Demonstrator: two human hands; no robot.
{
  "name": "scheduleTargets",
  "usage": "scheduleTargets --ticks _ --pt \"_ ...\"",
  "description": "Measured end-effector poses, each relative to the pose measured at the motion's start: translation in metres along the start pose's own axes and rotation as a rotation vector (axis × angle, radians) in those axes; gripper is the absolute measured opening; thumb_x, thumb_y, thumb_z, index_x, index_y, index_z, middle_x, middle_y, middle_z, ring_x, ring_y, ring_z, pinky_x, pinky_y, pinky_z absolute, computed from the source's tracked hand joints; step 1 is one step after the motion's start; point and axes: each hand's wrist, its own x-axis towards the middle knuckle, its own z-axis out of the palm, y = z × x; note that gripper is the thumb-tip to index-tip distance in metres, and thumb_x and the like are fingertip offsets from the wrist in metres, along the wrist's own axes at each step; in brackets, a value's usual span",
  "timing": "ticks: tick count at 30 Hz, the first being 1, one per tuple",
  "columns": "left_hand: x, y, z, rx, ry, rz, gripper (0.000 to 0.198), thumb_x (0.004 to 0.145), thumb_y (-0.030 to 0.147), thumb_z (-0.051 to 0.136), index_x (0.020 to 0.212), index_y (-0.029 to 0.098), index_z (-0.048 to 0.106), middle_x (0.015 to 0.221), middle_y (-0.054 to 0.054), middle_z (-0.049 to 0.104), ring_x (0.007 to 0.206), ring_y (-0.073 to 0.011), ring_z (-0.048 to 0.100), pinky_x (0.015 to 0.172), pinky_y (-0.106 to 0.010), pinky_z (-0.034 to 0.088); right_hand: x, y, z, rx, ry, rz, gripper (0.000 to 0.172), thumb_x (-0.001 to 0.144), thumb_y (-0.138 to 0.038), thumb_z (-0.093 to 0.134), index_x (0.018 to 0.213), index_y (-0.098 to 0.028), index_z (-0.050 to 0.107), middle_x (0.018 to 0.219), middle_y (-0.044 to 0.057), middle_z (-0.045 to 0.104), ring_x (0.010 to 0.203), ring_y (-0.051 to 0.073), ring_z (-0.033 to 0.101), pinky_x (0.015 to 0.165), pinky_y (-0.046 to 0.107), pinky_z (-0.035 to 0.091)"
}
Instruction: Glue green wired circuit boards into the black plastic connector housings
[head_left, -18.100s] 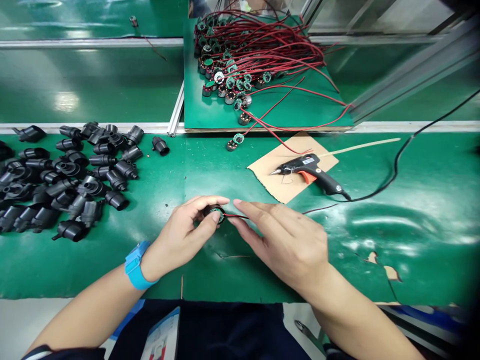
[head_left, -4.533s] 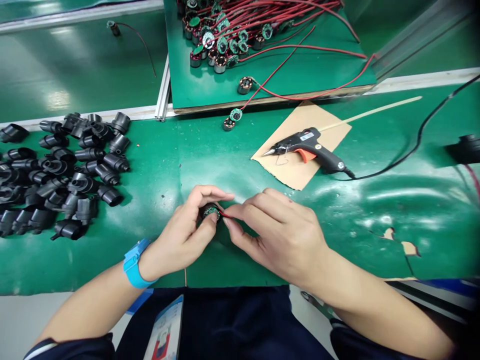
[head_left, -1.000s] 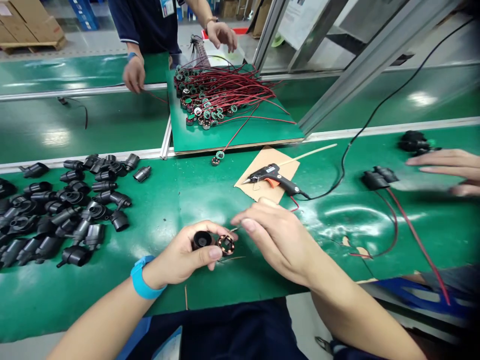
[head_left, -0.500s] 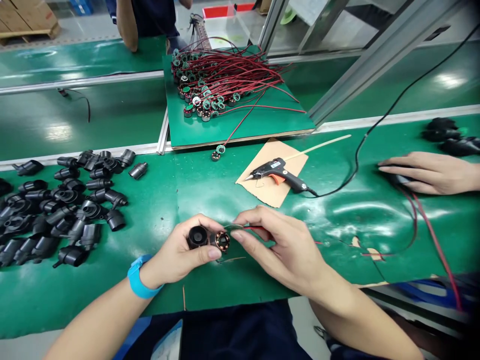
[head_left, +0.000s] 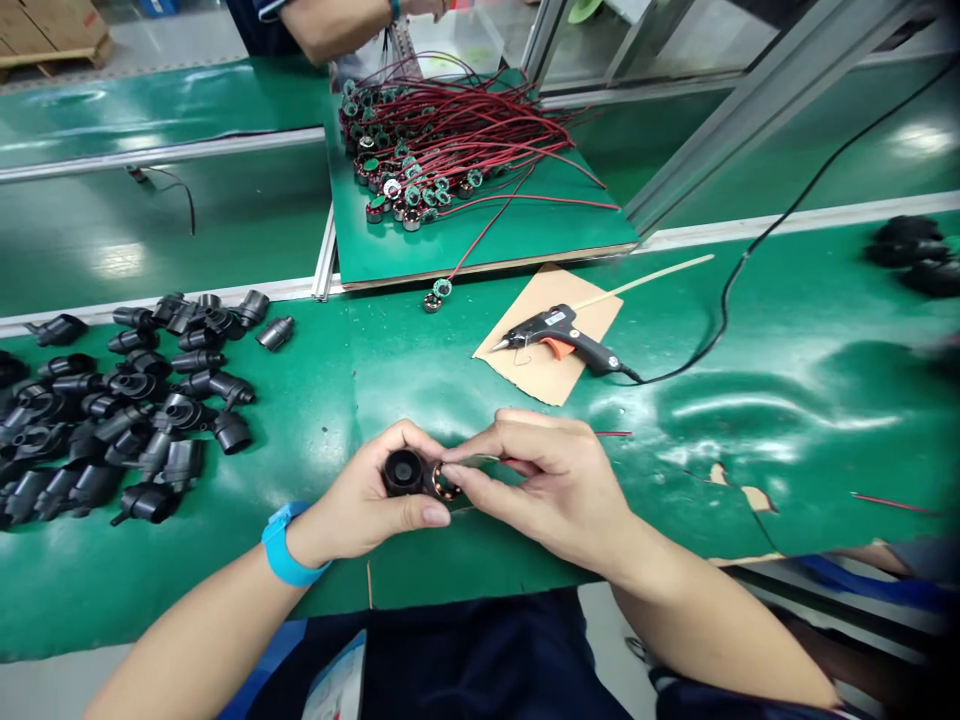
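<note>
My left hand [head_left: 375, 490] is closed around a black plastic housing [head_left: 403, 470], whose round opening faces up. A copper-wound motor stator [head_left: 445, 483] sits at the housing's right end, partly covered by my fingers. My right hand [head_left: 551, 490] pinches a thin greenish piece [head_left: 486, 459], probably a small circuit board seen edge-on, with a red wire running from it under the hand. My right fingertips touch or nearly touch the stator's rim.
Many black housings [head_left: 135, 400] lie at left. A glue gun [head_left: 559, 335] rests on cardboard [head_left: 525, 375]. Behind, a raised board [head_left: 480, 240] bears stators with red wires [head_left: 480, 130]; one stator [head_left: 433, 301] lies before it. A co-worker's arm [head_left: 330, 25] reaches across behind.
My right fingertips have moved left, onto the stator's edge. The other person's hand at right, with its dark part and red wires, has left the view. The arm at the back has shifted right.
</note>
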Motion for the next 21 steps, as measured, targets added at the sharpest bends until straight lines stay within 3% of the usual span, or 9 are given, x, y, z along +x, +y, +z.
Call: scheduleTargets --ticks 4,11,14,16,21 --pt "0.0 -0.002 0.002 0.009 0.072 0.008 0.045 0.073 0.04 0.09 0.096 0.018 0.058 0.08 0.001 0.062 0.069 -0.0106 0.055 0.064 -0.022 0.044 -0.004 0.002 0.007 -0.114 0.07 -0.166 0.001 0.089 -0.02 0.074 0.089 -0.019 0.075 0.067 0.0 0.071 0.051 0.01 0.054 0.05 0.025 0.045" --pt "-0.003 0.003 0.002 0.247 0.099 0.09 0.023 0.095 0.036 0.068 0.108 0.019 0.06 0.089 -0.001 0.058 0.078 -0.0127 0.054 0.072 -0.025 0.046 -0.006 0.005 0.013 -0.287 0.077 -0.302 0.005 0.091 -0.018 0.071 0.096 -0.018 0.073 0.066 0.001 0.069 0.054 0.013 0.058 0.052 0.028 0.047" --pt "-0.004 0.001 0.002 0.241 0.06 0.091 0.035 0.092 0.029 0.072 0.119 0.023 0.051 0.111 -0.004 0.058 0.094 -0.0143 0.057 0.083 -0.028 0.048 -0.007 0.002 0.006 -0.297 0.073 -0.26 0.009 0.091 -0.019 0.073 0.099 -0.022 0.073 0.065 0.0 0.069 0.053 0.014 0.058 0.05 0.029 0.046" --pt "-0.005 0.0 0.002 0.217 0.029 0.099 0.039 0.09 0.025 0.074 0.115 0.026 0.044 0.121 -0.004 0.054 0.09 -0.012 0.056 0.079 -0.027 0.048 -0.009 0.0 -0.003 -0.303 0.095 -0.187 0.014 0.091 -0.019 0.073 0.102 -0.028 0.072 0.067 0.0 0.069 0.053 0.015 0.058 0.051 0.031 0.046" --pt "-0.006 0.001 0.002 0.356 -0.002 0.122 0.025 0.096 0.022 0.066 0.105 0.023 0.043 0.123 -0.007 0.054 0.088 -0.0124 0.055 0.079 -0.029 0.048 -0.014 -0.011 -0.027 -0.373 0.193 -0.074 0.03 0.09 -0.023 0.075 0.112 -0.042 0.072 0.076 -0.001 0.073 0.057 0.019 0.061 0.052 0.038 0.045"
